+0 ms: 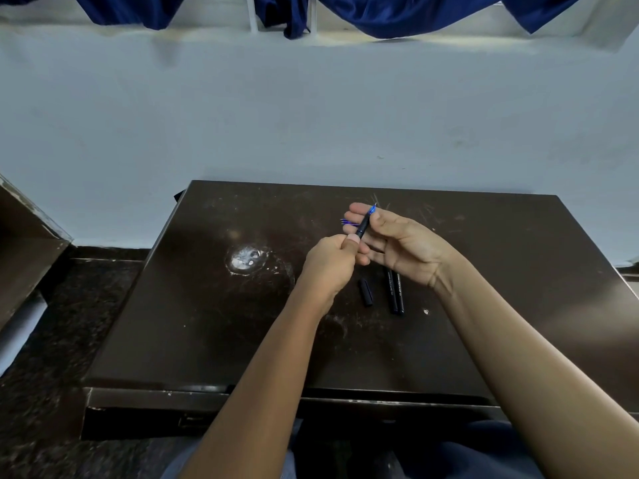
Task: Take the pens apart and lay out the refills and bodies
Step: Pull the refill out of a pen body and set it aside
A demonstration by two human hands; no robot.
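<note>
A black pen [365, 223] with a blue tip points up and away, above the dark table [207, 323]. My left hand [330, 264] is closed around its lower end. My right hand [397, 243] has its fingers spread behind the pen, thumb near the blue tip. Two black pen bodies [396, 295] lie side by side on the table below my right hand. A black cap [366, 292] lies just left of them. Thin blue refills [349, 222] lie on the table beyond my fingers, partly hidden.
A worn whitish patch [246, 259] marks the table left of my hands. A small white speck [426, 311] lies right of the pen bodies. A pale wall [311, 115] stands close behind the table. Another piece of dark furniture [24, 243] sits at the left.
</note>
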